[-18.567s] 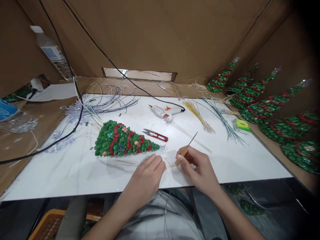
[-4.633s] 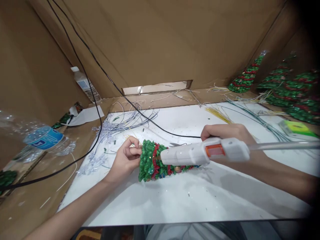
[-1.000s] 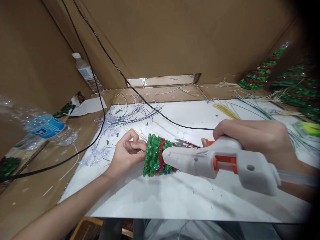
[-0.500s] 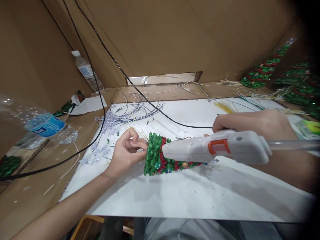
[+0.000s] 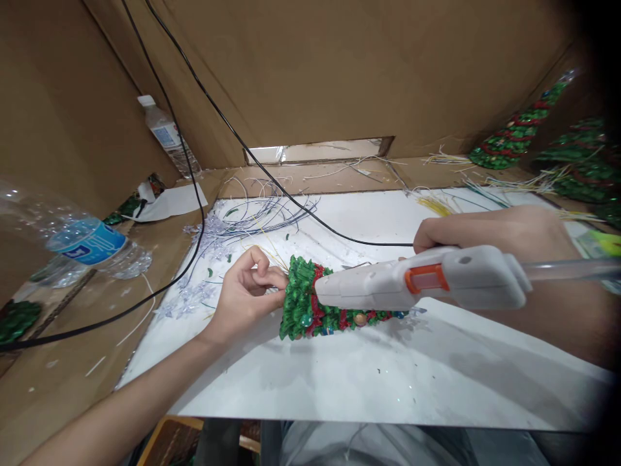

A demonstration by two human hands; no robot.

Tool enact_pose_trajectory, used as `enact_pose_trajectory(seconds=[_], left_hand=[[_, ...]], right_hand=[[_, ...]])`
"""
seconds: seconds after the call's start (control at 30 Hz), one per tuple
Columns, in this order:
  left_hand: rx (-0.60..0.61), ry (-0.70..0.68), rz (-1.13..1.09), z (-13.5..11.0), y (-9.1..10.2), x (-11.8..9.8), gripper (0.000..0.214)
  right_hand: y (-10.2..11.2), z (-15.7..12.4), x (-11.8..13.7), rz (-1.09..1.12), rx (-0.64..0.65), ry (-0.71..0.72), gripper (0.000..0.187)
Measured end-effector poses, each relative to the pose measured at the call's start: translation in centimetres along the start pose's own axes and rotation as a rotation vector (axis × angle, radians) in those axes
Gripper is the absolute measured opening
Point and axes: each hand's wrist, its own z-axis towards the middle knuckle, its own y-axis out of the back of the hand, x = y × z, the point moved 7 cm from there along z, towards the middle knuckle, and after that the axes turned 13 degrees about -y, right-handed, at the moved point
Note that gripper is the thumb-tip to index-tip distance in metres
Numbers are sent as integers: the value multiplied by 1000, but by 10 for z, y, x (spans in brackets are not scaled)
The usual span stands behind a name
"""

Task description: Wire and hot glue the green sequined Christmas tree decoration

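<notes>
My right hand is wrapped round a white glue gun with an orange-edged window and a clear glue stick out of its back. Its front end lies over a small decorated Christmas tree, green with red garland and coloured balls, lying on its side; the nozzle tip is hidden. At the tree's wide base, my left hand has thumb and fingers pinched together, the fingertips partly hidden by the base. The tree's narrow end points right, below the glue gun.
A black cord crosses the work area to the gun. Thin wires with silvery snowflakes lie on the white board. Plastic bottles are at left; finished-looking trees and yellow strands at right.
The glue gun's back end and my right hand have shifted very slightly, with the gun tipping a little. My left hand and the Christmas tree stay almost still.
</notes>
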Motion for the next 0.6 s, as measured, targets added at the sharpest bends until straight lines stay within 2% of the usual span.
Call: enact_pose_trajectory(seconds=[0.23,0.6], left_hand=[[4,4,-12,2,-1,1,50],[6,19,-10,0,0,5,51]], right_hand=[[-2,0,-2,-4,11,8,15],[-4,2,-5,-24,23,-74,14]])
